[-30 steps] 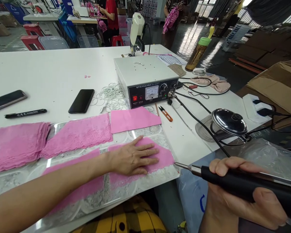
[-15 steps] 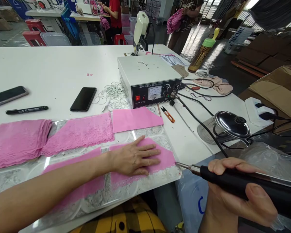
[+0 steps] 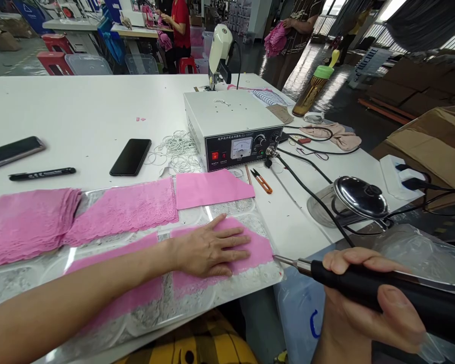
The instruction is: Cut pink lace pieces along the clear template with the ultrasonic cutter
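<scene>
My left hand [image 3: 212,248] lies flat on a pink fabric piece [image 3: 261,247], fingers spread and pressing on it. In my right hand [image 3: 379,298] is a handheld ultrasonic welder [image 3: 349,280] with a thick black handle, fingers wrapped round it. Its thin metal tip is at the right corner of the fabric; whether it touches, I cannot tell. The piece lies on a clear sheet over a grey-white patterned template [image 3: 246,283]. Another pink piece [image 3: 136,293] is partly hidden under my left forearm. Behind are a plain pink piece [image 3: 214,189] and a lace-edged pink piece [image 3: 131,210].
A stack of pink lace pieces [image 3: 26,222] sits at left. Behind the fabric stand a white control box [image 3: 235,121], a phone [image 3: 131,156], a marker pen [image 3: 41,174] and orange thread snips [image 3: 261,181]. Black cable [image 3: 314,197] crosses the right side near a lidded glass jar [image 3: 360,197].
The view has shifted slightly. My left hand stays flat on the fabric, and the welder's tip stays at the same corner.
</scene>
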A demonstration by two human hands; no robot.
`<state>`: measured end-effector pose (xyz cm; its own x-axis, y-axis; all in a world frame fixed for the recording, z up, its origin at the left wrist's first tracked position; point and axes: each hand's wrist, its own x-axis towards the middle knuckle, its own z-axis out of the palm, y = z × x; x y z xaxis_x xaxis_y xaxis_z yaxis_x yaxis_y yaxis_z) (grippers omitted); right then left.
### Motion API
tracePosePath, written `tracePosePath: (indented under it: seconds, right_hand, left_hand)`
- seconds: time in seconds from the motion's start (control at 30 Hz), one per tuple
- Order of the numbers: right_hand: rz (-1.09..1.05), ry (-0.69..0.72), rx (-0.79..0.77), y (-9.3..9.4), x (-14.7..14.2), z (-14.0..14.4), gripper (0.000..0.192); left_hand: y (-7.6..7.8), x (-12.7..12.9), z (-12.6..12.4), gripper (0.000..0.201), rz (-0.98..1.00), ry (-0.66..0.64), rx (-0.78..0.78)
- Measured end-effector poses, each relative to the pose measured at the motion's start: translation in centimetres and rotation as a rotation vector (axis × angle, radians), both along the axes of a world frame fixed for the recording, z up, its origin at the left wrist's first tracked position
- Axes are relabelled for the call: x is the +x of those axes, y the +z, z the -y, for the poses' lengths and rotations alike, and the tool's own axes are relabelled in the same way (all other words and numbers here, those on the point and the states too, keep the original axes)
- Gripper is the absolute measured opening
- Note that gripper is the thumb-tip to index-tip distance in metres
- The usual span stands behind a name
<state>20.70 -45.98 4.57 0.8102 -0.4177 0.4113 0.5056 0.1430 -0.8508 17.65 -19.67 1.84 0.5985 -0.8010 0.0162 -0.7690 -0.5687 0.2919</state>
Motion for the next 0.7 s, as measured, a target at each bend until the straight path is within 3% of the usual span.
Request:
tracePosePath:
  seconds: [0.4,0.7]
  right_hand:
    - [0.008,0.121,-0.021,0.3,-0.1,0.5,0.02]
    - [0.005,0.04,0.041,-0.1,1.0,0.3,0.023]
  left_hand:
    - [-0.2,-0.1,0.0,0.048,0.067,-0.011,-0.031]
    - [-0.3,-0.2,-0.1,0.047,0.099,0.006,-0.047]
